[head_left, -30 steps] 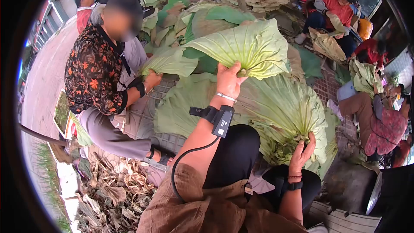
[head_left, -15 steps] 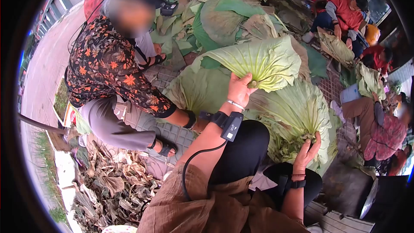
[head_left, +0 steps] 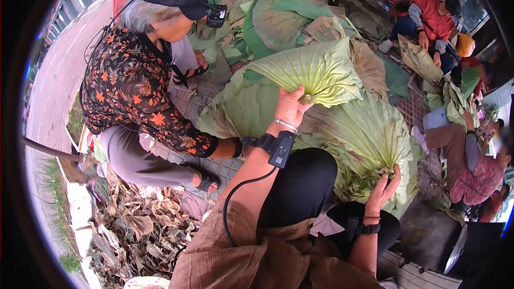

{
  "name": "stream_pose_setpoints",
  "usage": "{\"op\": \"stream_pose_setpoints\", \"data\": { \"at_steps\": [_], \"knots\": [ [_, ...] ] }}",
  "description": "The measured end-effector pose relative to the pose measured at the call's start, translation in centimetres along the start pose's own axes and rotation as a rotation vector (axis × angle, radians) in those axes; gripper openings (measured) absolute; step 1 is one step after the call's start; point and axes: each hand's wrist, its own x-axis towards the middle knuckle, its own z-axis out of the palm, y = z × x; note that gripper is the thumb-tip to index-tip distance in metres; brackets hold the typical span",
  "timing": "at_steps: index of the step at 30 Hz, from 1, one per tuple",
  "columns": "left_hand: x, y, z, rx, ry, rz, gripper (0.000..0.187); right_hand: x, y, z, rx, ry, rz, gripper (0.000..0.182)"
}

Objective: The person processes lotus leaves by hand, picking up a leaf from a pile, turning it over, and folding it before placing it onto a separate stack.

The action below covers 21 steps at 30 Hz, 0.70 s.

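My left hand (head_left: 290, 108) is closed on the stem end of a pale green lotus leaf (head_left: 324, 69), which fans out above and to both sides of the fingers. Lower right, my right hand (head_left: 383, 188) grips the gathered base of a stack of lotus leaves (head_left: 369, 128), its fingers curled at the crumpled edge. That stack spreads up and left, partly beneath the single leaf. Another broad leaf (head_left: 235, 104) lies just left of my left hand.
A person in a flowered shirt (head_left: 142, 99) sits close on the left. Dry brown leaf scraps (head_left: 144, 219) are heaped at lower left. Behind lies a large pile of green and brown leaves (head_left: 278, 21). Other people, one in a red vest (head_left: 433, 18), sit at the right.
My left hand has shifted slightly left and up with the single leaf. My right hand stays almost still at the stack. The flowered-shirt person's head has turned toward the right.
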Motion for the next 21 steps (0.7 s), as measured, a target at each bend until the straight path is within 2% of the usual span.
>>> {"op": "stream_pose_setpoints", "data": {
  "at_steps": [9, 11, 17, 19, 21],
  "knots": [
    [0.8, 0.4, -1.2, -0.023, 0.031, -0.025, 0.030, 0.0, 0.6, 0.3, 0.004, 0.002, -0.007, 0.043],
    [1.0, 0.7, -1.2, -0.023, -0.048, 0.021, 0.034, -0.1, 1.1, 0.5, 0.006, 0.005, -0.003, 0.042],
    [1.7, 2.0, -3.4, -0.027, -0.114, 0.059, 0.035, -0.1, 1.5, 0.3, 0.012, -0.009, 0.006, 0.046],
    [1.8, 2.2, -5.1, -0.004, -0.093, 0.062, 0.031, -0.2, 1.5, 0.4, 0.007, -0.011, 0.003, 0.045],
    [1.3, 2.4, -6.7, 0.069, 0.071, 0.088, 0.026, 0.0, 1.2, 0.3, 0.009, -0.013, 0.007, 0.045]
  ]
}}
